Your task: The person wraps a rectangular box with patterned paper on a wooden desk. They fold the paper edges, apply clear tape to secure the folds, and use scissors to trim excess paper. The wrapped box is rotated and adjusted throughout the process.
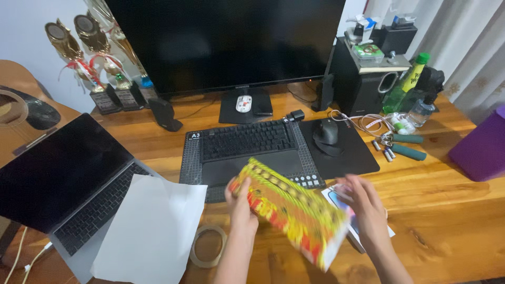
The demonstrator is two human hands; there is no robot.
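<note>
Left hand (241, 202): raised above the wooden desk (447, 210), fingers clamped on the left end of a flat yellow-red patterned package (292, 210). Right hand (365, 208): blurred, at the package's right end; grip cannot be told. Package tilted, over a white box (357, 234).

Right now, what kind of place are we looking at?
Likely a home desk or study corner: a wooden desk with a large monitor, a keyboard on a cutting mat, an open laptop, and trophies by the wall.

Yellow-red box (292, 213) midair; monitor (226, 42), laptop (52, 168) dark.
</note>
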